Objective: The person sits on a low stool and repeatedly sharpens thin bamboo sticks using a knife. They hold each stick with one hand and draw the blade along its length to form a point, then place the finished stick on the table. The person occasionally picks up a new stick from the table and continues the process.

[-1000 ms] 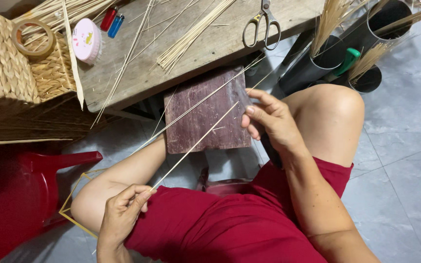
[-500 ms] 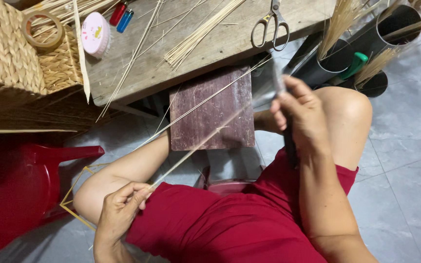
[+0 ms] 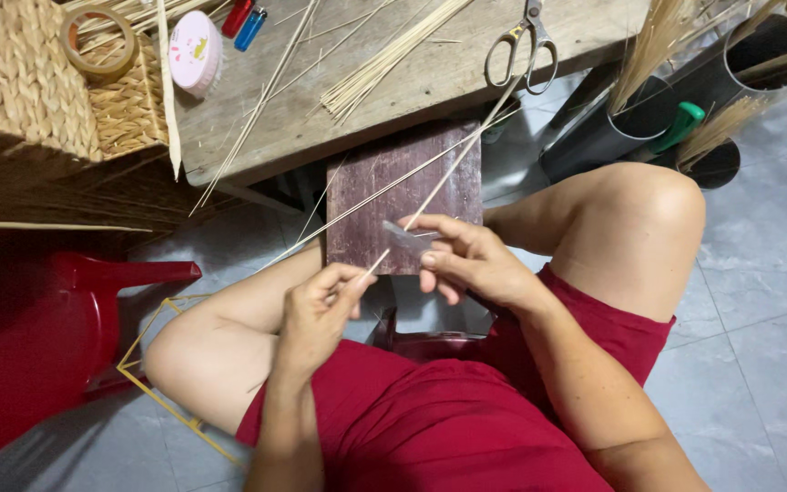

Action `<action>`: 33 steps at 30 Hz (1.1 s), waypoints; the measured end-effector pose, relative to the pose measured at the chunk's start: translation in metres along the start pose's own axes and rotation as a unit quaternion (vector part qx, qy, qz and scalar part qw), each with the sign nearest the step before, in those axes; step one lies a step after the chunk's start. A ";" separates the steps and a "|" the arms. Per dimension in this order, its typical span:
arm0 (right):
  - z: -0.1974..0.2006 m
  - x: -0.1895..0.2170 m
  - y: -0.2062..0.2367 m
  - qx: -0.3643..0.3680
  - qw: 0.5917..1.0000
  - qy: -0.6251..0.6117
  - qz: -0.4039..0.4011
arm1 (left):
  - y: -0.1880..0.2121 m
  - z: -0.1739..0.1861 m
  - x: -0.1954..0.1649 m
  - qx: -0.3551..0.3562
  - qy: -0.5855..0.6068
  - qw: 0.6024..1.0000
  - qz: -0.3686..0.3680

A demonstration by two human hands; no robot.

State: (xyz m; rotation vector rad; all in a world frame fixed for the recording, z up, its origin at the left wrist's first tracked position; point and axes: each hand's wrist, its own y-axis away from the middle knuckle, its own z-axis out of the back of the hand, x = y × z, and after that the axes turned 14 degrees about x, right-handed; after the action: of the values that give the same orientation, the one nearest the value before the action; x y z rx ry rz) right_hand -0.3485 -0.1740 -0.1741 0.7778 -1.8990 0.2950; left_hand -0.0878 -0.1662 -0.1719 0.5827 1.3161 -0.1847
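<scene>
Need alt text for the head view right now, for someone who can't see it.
A seated person in red shorts holds a thin bamboo strip in the left hand and presses a small blade to it with the right hand, above a dark wooden block. Scissors lie on the wooden table beyond.

Grey tiled floor [image 3: 758, 301], wooden bench [image 3: 430, 82], red stool [image 3: 38, 328]
</scene>
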 end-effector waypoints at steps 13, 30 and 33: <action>0.039 -0.013 0.014 -0.133 0.987 -0.045 0.075 | 0.023 0.020 0.004 0.017 -0.048 0.999 0.018; 0.097 0.007 -0.052 -0.300 0.943 -0.045 0.139 | 0.064 0.101 0.067 -0.032 0.112 0.984 0.135; 0.121 0.032 -0.111 -0.310 0.943 0.006 0.119 | 0.062 0.106 0.088 -0.002 0.125 0.983 0.136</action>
State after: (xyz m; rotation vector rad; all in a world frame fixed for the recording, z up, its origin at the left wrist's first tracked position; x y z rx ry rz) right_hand -0.3739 -0.3339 -0.2158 0.1231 -1.9173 -0.1549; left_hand 0.0539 -0.1504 -0.2228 0.7951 1.4608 0.1202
